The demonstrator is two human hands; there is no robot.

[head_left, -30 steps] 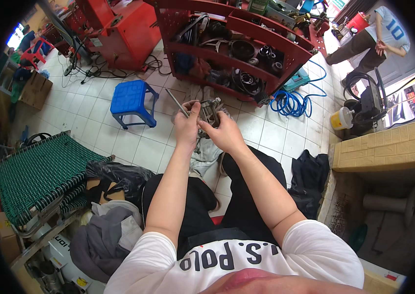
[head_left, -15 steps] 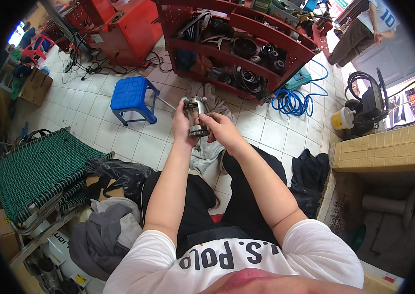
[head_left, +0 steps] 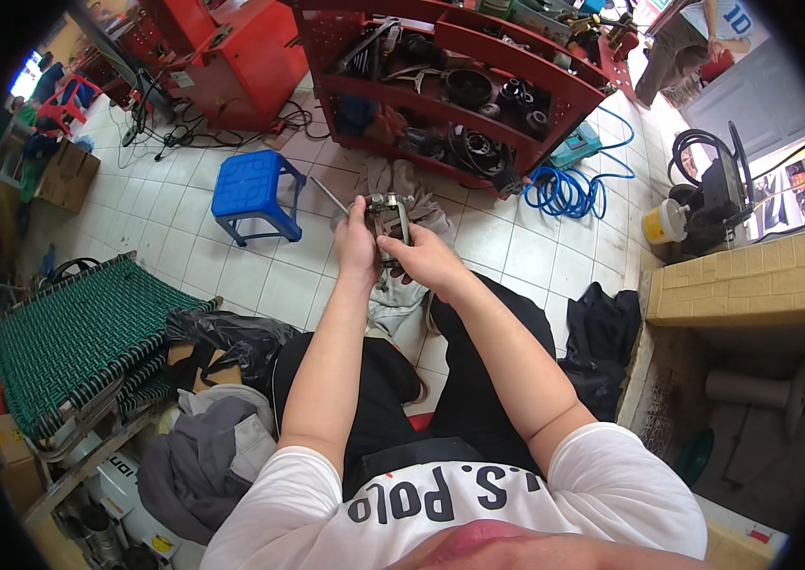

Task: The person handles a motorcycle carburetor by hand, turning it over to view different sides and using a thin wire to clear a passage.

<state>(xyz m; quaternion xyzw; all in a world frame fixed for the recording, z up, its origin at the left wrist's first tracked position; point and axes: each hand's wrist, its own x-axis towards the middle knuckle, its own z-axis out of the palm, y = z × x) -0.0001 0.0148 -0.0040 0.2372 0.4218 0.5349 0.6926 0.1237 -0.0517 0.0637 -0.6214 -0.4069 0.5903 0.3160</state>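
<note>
In front of my knees I hold a silvery metal machine part (head_left: 389, 203) with an open frame and small fittings along its top; its exact kind I cannot make out. My left hand (head_left: 356, 247) closes round its left side. My right hand (head_left: 426, 257) grips its right side, the thumb lying across the lower part and the fingertips partly hidden beneath. A thin metal rod (head_left: 328, 194) sticks out up and left past my left fingers; whether it joins the part cannot be seen. Below lies a crumpled grey cloth (head_left: 393, 313) on the floor.
A blue plastic stool (head_left: 255, 188) stands left of my hands. Ahead is a red tool cart (head_left: 530, 152) loaded with parts, with a coiled blue hose (head_left: 564, 193) beside it. A green woven folding bed (head_left: 89, 328) lies left. A person (head_left: 692, 47) stands far right.
The metal part has turned in my hands, so its open frame now shows more edge-on. My right hand has shifted slightly left and lower on it. The far person's hands have moved.
</note>
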